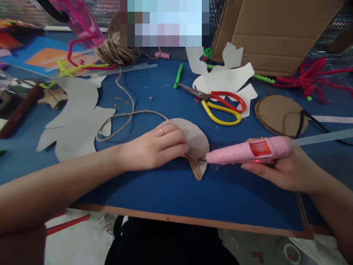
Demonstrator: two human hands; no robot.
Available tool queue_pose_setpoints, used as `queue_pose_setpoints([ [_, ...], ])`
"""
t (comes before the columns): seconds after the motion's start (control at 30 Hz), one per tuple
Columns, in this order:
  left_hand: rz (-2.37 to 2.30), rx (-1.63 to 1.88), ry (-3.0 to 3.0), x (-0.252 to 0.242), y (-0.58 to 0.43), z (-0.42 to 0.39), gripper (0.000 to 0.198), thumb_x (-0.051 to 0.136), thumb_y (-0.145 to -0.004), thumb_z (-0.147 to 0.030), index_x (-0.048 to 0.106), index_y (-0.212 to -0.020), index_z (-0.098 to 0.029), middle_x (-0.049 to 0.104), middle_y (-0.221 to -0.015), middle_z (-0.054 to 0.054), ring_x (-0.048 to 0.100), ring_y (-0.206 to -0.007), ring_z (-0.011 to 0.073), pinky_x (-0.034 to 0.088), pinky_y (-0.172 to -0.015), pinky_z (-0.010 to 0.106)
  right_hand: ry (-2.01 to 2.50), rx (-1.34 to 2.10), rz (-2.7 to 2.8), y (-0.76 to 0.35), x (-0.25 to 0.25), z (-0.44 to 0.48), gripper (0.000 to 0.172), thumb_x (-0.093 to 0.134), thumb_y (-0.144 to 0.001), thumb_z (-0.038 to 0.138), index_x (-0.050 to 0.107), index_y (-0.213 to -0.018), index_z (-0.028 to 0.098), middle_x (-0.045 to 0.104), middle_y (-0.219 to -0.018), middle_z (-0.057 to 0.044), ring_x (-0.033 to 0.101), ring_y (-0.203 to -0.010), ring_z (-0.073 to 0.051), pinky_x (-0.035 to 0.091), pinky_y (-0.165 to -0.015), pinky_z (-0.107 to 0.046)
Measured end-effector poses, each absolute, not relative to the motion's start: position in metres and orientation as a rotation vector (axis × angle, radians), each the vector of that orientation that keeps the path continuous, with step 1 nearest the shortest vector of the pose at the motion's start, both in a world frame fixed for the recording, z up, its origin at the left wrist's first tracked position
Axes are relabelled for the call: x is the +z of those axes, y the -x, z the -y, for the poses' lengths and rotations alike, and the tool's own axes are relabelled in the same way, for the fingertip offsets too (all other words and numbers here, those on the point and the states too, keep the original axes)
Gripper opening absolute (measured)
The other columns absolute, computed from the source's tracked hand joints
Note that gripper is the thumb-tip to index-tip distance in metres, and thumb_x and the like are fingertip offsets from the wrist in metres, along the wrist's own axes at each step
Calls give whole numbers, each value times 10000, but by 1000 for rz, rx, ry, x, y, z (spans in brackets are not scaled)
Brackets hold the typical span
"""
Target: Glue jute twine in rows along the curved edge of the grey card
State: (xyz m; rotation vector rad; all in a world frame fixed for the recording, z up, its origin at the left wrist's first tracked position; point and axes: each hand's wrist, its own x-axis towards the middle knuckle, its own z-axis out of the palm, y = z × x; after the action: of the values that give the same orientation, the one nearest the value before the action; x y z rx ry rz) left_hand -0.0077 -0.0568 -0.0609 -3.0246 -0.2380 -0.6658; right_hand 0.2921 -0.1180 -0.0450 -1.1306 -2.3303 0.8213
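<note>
My right hand (299,169) is wrapped round a pink hot glue gun (231,152). A small red light glows on its side, and a pale glue stick (322,137) sticks out of its back end. The nozzle touches or nearly touches a light round card piece (197,134) near its right edge. My left hand (157,147) lies over the card's left side with its fingers closed, pinching jute twine (195,169). Several strands of twine lie side by side along the card's lower edge. From under my fingers the twine loops back to a twine ball (117,51).
Scissors (205,96) with red and yellow handles lie on white card cutouts (223,79). A grey cutout (77,117) is at left, brown cardboard discs (281,114) at right. A cardboard box (275,33) stands behind. Pipe cleaners (311,79) lie on the blue table (165,195).
</note>
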Motion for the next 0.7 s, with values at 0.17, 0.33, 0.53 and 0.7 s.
queue_pose_setpoints([
  [0.17, 65, -690, 2804, -59, 14, 62, 150, 515, -886, -164, 628, -793, -197, 670, -805, 19, 644, -689, 136, 582, -638, 239, 1170, 1020, 2222, -282, -39, 119, 136, 614, -778, 294, 650, -903, 334, 594, -652, 39, 539, -512, -150, 411, -420, -262],
  [0.33, -44, -701, 2731, -55, 15, 65, 188, 537, -876, -160, 636, -722, -203, 714, -784, 12, 700, -743, 144, 616, -683, 221, 1209, 1036, 2167, -275, -35, 121, 37, 586, -812, 322, 603, -791, 296, 533, -605, 44, 495, -477, -123, 355, -391, -250],
  [0.53, -10, -688, 2854, -53, 15, 67, 179, 555, -864, -166, 650, -715, -199, 729, -770, 22, 716, -725, 173, 637, -662, 244, 1272, 1025, 2144, -274, -34, 123, 67, 596, -807, 343, 604, -765, 291, 560, -623, 52, 489, -468, -111, 369, -399, -255],
  [0.7, 11, -661, 2897, -52, 15, 67, 144, 593, -853, -194, 653, -725, -222, 729, -741, -9, 720, -720, 178, 644, -653, 243, 1281, 958, 2216, -276, -33, 123, 78, 568, -827, 360, 607, -794, 302, 570, -642, 50, 505, -489, -115, 383, -420, -253],
])
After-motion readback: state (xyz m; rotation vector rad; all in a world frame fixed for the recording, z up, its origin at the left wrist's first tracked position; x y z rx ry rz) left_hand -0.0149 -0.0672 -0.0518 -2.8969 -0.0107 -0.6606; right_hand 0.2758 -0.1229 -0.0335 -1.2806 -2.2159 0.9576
